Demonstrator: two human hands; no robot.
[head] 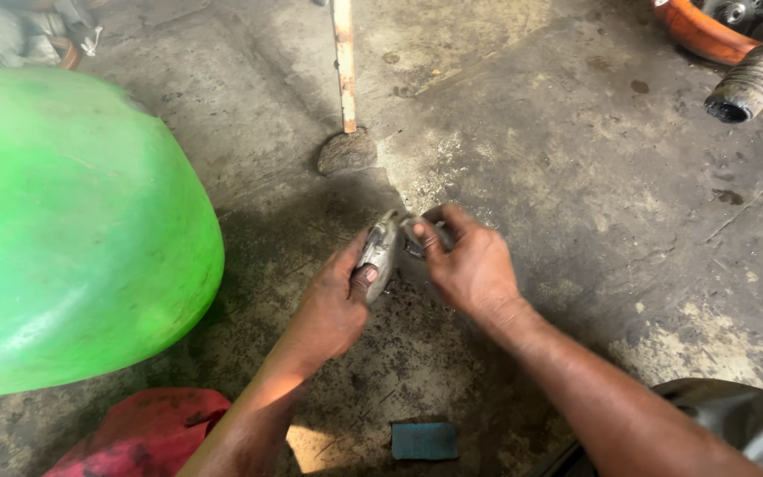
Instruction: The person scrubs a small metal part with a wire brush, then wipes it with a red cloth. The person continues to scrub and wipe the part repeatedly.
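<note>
Hands meet low over a stained concrete floor [576,177]: the left hand [333,305] closes round a small grey metal part [380,252], thumb pressed on its face, while the right hand [470,265] pinches its far end. Steady grip serves best. Left of them, a green curved panel [72,230]; ahead, a thin upright post [343,62].

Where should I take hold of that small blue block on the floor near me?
Grip the blue block across its two short ends, coming straight down from above. It lies flat on the concrete floor, apart from both hands, with only its broad top face and thin edges showing.
</note>
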